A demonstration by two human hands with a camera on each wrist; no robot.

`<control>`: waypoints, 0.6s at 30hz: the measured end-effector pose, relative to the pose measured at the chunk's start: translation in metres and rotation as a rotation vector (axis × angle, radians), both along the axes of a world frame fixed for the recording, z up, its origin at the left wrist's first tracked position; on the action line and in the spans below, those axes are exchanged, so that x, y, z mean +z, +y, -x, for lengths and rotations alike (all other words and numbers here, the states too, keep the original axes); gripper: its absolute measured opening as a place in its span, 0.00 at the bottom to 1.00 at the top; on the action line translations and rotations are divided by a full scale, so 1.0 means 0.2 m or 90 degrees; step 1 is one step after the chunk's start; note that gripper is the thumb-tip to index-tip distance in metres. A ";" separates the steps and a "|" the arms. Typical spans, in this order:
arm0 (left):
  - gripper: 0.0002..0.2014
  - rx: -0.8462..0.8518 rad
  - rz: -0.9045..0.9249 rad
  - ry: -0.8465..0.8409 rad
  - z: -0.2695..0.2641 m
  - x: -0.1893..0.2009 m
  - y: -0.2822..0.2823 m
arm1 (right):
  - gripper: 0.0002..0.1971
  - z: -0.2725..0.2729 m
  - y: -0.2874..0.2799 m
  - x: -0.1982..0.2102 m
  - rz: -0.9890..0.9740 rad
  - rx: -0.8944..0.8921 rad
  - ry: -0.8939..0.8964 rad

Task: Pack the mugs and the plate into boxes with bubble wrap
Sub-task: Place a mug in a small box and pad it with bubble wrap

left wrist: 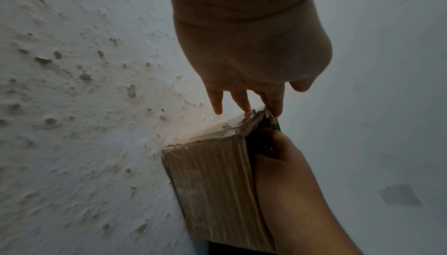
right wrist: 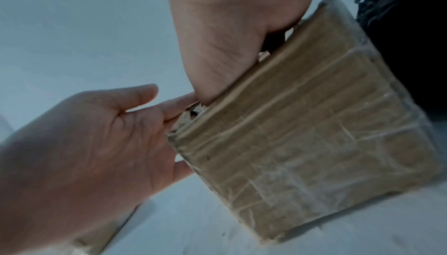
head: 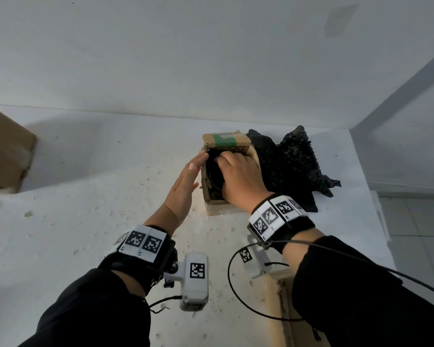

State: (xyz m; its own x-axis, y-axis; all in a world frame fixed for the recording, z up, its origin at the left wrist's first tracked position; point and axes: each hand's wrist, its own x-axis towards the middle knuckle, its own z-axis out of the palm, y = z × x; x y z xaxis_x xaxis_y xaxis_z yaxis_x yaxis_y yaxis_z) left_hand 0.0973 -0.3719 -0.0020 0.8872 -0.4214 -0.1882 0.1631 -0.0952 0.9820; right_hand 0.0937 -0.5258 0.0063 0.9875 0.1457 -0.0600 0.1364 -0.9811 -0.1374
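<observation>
A small open cardboard box (head: pixel 232 142) with green tape on its far flap stands on the white table; its side wall fills the left wrist view (left wrist: pixel 212 182) and the right wrist view (right wrist: pixel 302 135). My right hand (head: pixel 236 169) reaches down into the box, fingers curled over a black wrapped bundle (head: pixel 214 175); its fingertips are hidden inside. My left hand (head: pixel 198 171) lies flat against the box's left wall, fingers straight, fingertips (left wrist: pixel 244 104) at the torn top corner. No mug or plate shows bare.
A heap of black bubble wrap (head: pixel 293 161) lies right of the box, touching it. A larger cardboard box (head: pixel 5 154) stands at the far left by the wall. More cardboard (head: pixel 278 309) lies under my right forearm. The table's right edge drops to tiled floor.
</observation>
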 end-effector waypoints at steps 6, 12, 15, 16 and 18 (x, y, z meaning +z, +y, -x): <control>0.24 0.048 -0.075 -0.011 0.01 0.06 -0.03 | 0.36 -0.03 -0.03 0.08 -0.099 0.014 0.118; 0.17 0.130 -0.449 -0.255 -0.02 0.23 -0.23 | 0.26 0.10 -0.30 0.23 -0.285 -0.043 -0.089; 0.17 0.070 -0.399 -0.375 -0.03 0.31 -0.43 | 0.24 0.15 -0.52 0.25 -0.301 -0.139 -0.121; 0.18 0.032 -0.374 -0.405 -0.04 0.33 -0.51 | 0.23 0.17 -0.60 0.24 -0.301 -0.175 -0.119; 0.18 -0.052 -0.340 -0.444 -0.05 0.33 -0.66 | 0.23 0.19 -0.74 0.21 -0.285 -0.239 -0.093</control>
State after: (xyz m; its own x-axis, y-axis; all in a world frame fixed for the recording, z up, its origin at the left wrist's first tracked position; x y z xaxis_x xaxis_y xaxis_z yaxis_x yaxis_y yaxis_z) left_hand 0.1081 -0.5033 0.0646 0.8445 -0.4986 0.1953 -0.4842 -0.5553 0.6761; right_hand 0.0547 -0.6739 0.0484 0.9698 -0.2348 0.0664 -0.1597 -0.8165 -0.5548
